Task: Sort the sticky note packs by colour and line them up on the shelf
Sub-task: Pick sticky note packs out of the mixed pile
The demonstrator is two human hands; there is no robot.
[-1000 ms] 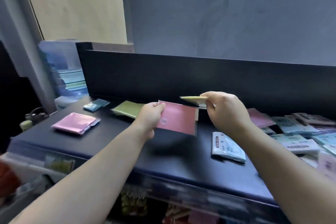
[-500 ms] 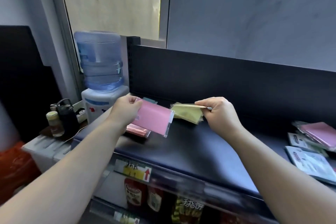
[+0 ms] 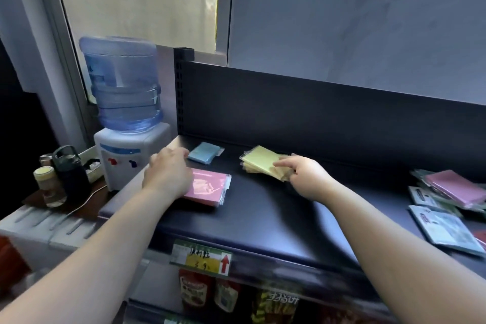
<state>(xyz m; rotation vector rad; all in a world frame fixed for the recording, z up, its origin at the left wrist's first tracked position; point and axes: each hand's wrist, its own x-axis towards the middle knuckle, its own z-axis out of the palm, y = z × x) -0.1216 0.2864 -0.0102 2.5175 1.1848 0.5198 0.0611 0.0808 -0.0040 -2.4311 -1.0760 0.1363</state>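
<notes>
Left hand (image 3: 168,173) rests on pink pack (image 3: 210,188); right hand (image 3: 307,179) grips yellow stack (image 3: 261,162).

The shelf (image 3: 263,218) was finished in dark navy. On it were laid a pink pack (image 3: 209,188), a light blue pack (image 3: 203,153) and a yellow stack (image 3: 260,163). At its front edge a price label (image 3: 201,258) was printed yellow and green, with a red arrow.
</notes>
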